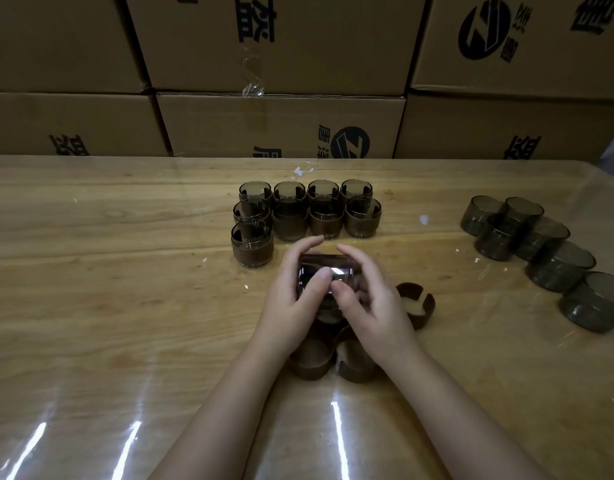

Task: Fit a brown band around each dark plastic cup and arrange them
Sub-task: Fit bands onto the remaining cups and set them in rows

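Observation:
My left hand (291,299) and my right hand (371,303) together grip one dark plastic cup (328,263) at the table's middle, thumbs on its near side, fingers curled over the top. A brown band seems to sit low on it, mostly hidden by my fingers. Just beyond stand several banded cups (307,211) in neat rows, one more at the front left (252,244). Several bare dark cups (541,244) lie in a loose line at the right. Loose brown bands lie by my right hand (419,306) and under my wrists (314,362).
The wooden table (108,289) has a glossy clear cover. A wall of stacked cardboard boxes (281,123) stands right behind its far edge. Small white scraps (302,172) lie near that edge.

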Demonstrator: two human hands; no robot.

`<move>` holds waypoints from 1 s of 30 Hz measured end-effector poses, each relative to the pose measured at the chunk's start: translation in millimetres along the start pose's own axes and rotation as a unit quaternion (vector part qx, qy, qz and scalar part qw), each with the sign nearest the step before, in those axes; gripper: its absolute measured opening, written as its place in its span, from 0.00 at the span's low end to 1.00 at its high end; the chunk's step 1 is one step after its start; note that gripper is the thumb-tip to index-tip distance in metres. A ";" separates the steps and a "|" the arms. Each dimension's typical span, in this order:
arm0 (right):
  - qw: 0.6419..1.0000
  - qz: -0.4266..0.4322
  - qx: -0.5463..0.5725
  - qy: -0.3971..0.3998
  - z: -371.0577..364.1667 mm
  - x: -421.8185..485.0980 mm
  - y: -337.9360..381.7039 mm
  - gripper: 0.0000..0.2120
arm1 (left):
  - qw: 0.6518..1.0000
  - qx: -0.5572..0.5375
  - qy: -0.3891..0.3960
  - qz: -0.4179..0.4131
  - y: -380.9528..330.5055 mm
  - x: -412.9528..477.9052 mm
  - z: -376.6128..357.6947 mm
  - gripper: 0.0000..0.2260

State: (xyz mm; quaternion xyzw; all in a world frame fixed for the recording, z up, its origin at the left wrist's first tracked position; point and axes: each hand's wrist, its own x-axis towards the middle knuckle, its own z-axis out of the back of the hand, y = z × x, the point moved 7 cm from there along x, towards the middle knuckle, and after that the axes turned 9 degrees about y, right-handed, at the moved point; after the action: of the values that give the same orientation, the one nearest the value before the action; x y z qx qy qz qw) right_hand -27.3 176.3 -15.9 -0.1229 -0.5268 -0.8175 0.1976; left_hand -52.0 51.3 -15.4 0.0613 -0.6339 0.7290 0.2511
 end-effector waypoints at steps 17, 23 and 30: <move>0.941 0.204 -0.270 0.021 -15.7 -3.5 33.4 0.25 | 0.972 -0.186 -0.047 0.136 24.3 4.8 6.5 0.13; 0.938 0.178 -0.297 0.024 -14.7 -6.5 33.3 0.24 | 0.983 -0.156 -0.035 0.087 14.3 6.3 5.5 0.13; 0.927 0.156 -0.341 -0.021 -9.3 -8.4 41.8 0.20 | 0.991 -0.119 0.008 0.060 10.2 4.8 -3.5 0.11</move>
State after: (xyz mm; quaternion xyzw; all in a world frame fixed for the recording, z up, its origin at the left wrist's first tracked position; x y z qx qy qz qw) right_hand -0.7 154.2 10.8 -0.2804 -0.1946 -0.9039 0.2578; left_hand -59.9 55.4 -23.2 -0.0125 -0.7165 0.6628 0.2171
